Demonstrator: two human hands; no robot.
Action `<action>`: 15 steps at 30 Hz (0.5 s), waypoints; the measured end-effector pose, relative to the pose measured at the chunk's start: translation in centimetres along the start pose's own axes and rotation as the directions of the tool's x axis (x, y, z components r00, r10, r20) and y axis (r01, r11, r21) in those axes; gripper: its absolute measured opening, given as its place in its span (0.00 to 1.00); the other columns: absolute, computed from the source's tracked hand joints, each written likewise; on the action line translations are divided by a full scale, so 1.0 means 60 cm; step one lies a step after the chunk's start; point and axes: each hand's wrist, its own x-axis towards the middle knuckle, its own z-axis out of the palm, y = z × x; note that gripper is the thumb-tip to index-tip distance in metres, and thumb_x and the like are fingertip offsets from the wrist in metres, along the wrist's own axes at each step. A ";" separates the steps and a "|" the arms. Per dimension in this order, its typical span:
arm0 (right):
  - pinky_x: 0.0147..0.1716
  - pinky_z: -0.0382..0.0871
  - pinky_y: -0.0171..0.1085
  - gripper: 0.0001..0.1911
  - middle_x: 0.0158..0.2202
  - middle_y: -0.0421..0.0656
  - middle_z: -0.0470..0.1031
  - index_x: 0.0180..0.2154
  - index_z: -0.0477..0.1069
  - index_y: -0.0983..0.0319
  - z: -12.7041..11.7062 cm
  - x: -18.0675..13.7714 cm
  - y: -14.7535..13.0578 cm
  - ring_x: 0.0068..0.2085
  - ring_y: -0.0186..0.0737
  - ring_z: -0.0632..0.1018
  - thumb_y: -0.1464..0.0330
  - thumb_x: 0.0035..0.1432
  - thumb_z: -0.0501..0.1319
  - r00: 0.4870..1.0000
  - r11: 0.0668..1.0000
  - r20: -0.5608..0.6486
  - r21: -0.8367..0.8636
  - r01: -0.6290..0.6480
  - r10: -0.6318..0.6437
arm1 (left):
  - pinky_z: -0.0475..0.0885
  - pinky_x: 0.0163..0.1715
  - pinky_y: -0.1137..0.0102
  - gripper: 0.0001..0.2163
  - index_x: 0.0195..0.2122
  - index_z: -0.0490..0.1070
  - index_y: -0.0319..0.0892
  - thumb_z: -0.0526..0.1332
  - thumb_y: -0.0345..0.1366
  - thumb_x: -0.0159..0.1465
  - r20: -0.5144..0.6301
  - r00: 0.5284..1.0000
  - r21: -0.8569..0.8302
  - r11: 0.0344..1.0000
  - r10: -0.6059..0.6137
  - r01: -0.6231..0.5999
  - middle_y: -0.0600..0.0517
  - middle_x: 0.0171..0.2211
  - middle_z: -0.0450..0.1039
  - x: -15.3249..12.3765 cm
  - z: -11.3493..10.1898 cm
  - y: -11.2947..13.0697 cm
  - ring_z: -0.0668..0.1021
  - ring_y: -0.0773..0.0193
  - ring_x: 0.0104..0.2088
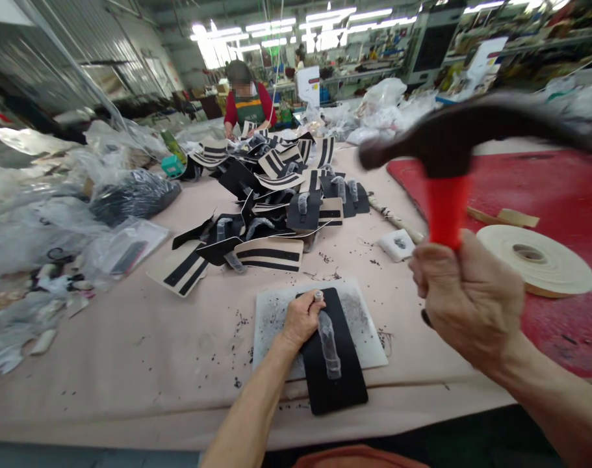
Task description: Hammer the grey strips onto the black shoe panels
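Note:
My right hand (466, 296) is closed around the red handle of a hammer (446, 146), raised above the table, its dark head blurred. My left hand (301, 318) is closed in a pinch on a small metal punch (318, 296), standing upright on a black flat piece (332, 354). That piece carries a clear plastic strap and lies on a white cutting board (276, 318) near the table's front edge.
A heap of black and beige striped pieces (271, 195) fills the table middle. A roll of cream tape (537, 260) lies on a red mat (563, 195) at right. Plastic bags (56, 214) crowd the left. A person in a green apron (249, 104) works at the far end.

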 end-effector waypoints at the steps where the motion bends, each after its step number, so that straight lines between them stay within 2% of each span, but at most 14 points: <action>1: 0.22 0.54 0.34 0.18 0.22 0.37 0.64 0.35 0.61 0.58 0.006 -0.010 -0.001 0.21 0.33 0.65 0.56 0.72 0.44 0.999 0.999 -0.038 0.028 -0.017 0.018 | 0.75 0.44 0.67 0.07 0.41 0.75 0.43 0.59 0.31 0.66 0.001 1.000 0.005 1.000 0.001 -0.001 0.49 0.37 0.81 0.000 -0.001 0.001 0.81 0.60 0.39; 2: 0.22 0.53 0.34 0.18 0.21 0.37 0.64 0.34 0.61 0.58 0.014 -0.024 0.003 0.21 0.34 0.65 0.55 0.72 0.44 0.999 0.999 -0.028 0.044 -0.014 0.015 | 0.75 0.43 0.68 0.07 0.41 0.75 0.43 0.58 0.31 0.66 0.009 1.000 0.013 1.000 0.003 -0.003 0.49 0.37 0.80 0.000 -0.001 0.002 0.81 0.61 0.38; 4: 0.19 0.47 0.35 0.19 0.17 0.37 0.63 0.30 0.61 0.58 0.031 -0.056 0.023 0.17 0.33 0.61 0.54 0.70 0.49 0.983 0.998 0.172 0.029 0.056 -0.060 | 0.75 0.42 0.69 0.07 0.40 0.75 0.43 0.58 0.31 0.66 0.021 1.000 0.033 0.999 0.003 -0.004 0.50 0.35 0.80 0.001 -0.001 0.001 0.81 0.61 0.36; 6: 0.19 0.41 0.37 0.18 0.15 0.37 0.62 0.28 0.62 0.58 0.041 -0.077 0.053 0.14 0.31 0.57 0.55 0.67 0.53 0.896 0.992 0.438 -0.064 0.107 -0.068 | 0.74 0.40 0.70 0.06 0.39 0.75 0.44 0.58 0.32 0.66 0.026 1.000 0.044 0.999 0.001 -0.002 0.51 0.33 0.79 0.002 -0.002 -0.001 0.80 0.62 0.35; 8: 0.21 0.41 0.38 0.15 0.17 0.39 0.66 0.31 0.65 0.59 0.044 -0.086 0.086 0.15 0.33 0.61 0.58 0.69 0.51 0.788 0.969 0.614 -0.218 0.114 0.045 | 0.75 0.40 0.70 0.07 0.38 0.75 0.44 0.57 0.32 0.66 0.021 1.000 0.030 1.000 -0.003 0.002 0.50 0.33 0.80 0.003 -0.006 0.000 0.81 0.62 0.35; 9: 0.22 0.42 0.38 0.15 0.18 0.40 0.68 0.33 0.66 0.59 0.044 -0.088 0.101 0.17 0.35 0.64 0.59 0.69 0.50 0.756 0.952 0.644 -0.289 0.096 0.119 | 0.75 0.41 0.69 0.07 0.37 0.76 0.44 0.57 0.33 0.65 0.022 1.000 0.011 1.000 -0.010 0.010 0.50 0.33 0.80 0.004 -0.009 0.004 0.81 0.61 0.35; 12: 0.22 0.47 0.36 0.14 0.22 0.43 0.73 0.37 0.69 0.61 0.045 -0.101 0.138 0.22 0.38 0.72 0.62 0.70 0.49 0.747 0.920 0.594 -0.388 -0.058 0.297 | 0.77 0.40 0.66 0.07 0.34 0.79 0.48 0.60 0.35 0.60 0.015 0.989 -0.016 0.989 -0.148 0.149 0.54 0.32 0.81 0.010 -0.016 0.045 0.82 0.59 0.35; 13: 0.22 0.49 0.36 0.13 0.23 0.43 0.74 0.36 0.69 0.62 0.045 -0.108 0.147 0.22 0.38 0.73 0.65 0.69 0.50 0.748 0.907 0.563 -0.404 -0.120 0.350 | 0.78 0.39 0.66 0.06 0.32 0.79 0.52 0.63 0.35 0.57 -0.039 0.960 0.018 0.961 -0.276 0.277 0.57 0.32 0.82 0.016 -0.015 0.066 0.82 0.59 0.35; 14: 0.21 0.50 0.35 0.13 0.24 0.44 0.75 0.36 0.71 0.63 0.044 -0.116 0.154 0.23 0.38 0.74 0.67 0.69 0.50 0.745 0.898 0.543 -0.406 -0.172 0.388 | 0.78 0.37 0.67 0.06 0.28 0.79 0.57 0.66 0.36 0.54 -0.144 0.901 0.058 0.905 -0.409 0.421 0.63 0.33 0.82 0.024 -0.012 0.089 0.82 0.59 0.36; 15: 0.20 0.50 0.35 0.12 0.24 0.46 0.76 0.35 0.72 0.63 0.040 -0.121 0.161 0.23 0.38 0.75 0.70 0.68 0.52 0.752 0.880 0.504 -0.426 -0.211 0.425 | 0.78 0.35 0.67 0.07 0.27 0.79 0.61 0.67 0.36 0.52 -0.169 0.889 0.056 0.896 -0.426 0.440 0.66 0.35 0.81 0.035 -0.004 0.113 0.82 0.59 0.38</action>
